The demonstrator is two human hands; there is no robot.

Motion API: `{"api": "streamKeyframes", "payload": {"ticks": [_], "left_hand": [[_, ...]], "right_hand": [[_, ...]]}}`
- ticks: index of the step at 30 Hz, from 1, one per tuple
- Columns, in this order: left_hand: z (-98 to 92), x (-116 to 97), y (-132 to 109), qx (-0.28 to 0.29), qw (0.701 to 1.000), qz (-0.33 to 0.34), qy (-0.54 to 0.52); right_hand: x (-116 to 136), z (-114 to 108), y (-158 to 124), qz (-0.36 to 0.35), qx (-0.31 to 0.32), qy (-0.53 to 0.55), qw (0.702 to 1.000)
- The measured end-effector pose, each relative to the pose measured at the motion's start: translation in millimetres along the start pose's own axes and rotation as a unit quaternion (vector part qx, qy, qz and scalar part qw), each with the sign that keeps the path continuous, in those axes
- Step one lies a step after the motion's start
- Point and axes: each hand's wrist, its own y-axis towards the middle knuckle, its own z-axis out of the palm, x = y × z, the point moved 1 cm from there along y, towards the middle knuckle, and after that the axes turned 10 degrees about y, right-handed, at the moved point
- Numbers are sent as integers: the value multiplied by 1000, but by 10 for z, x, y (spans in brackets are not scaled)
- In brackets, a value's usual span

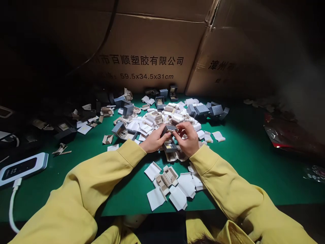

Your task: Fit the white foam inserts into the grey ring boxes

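Note:
Near the middle of the green table, my left hand grips a small dark box from its left side. My right hand has its fingers pinched at the right edge of the same box. Just beneath my hands sits another small dark box, open, with something yellowish inside. White and beige folded card pieces are heaped behind and around my hands. Nearer to me lie more flattened card pieces and a beige card insert.
Dark blue-grey boxes lie left and right of the heap. Large cardboard cartons stand behind. A white device with a cable is at the left. A red and clear plastic bag lies at the right.

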Motion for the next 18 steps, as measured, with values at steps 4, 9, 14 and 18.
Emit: {"api": "streamKeyframes", "payload": {"ticks": [4,9,14,18], "left_hand": [[2,17,-3,10,1000,20,1],[6,-1,-10,19,999,29,-11],[14,-51,-13,16,1000,17,-3],[16,-70,7,22,1000,16,2]], "right_hand": [[1,7,10,8,6,3,1000],[8,8,21,2,19,2,1000],[20,17,8,3,26,13,1000],[93,29,3,-8,34,20,999]]}}
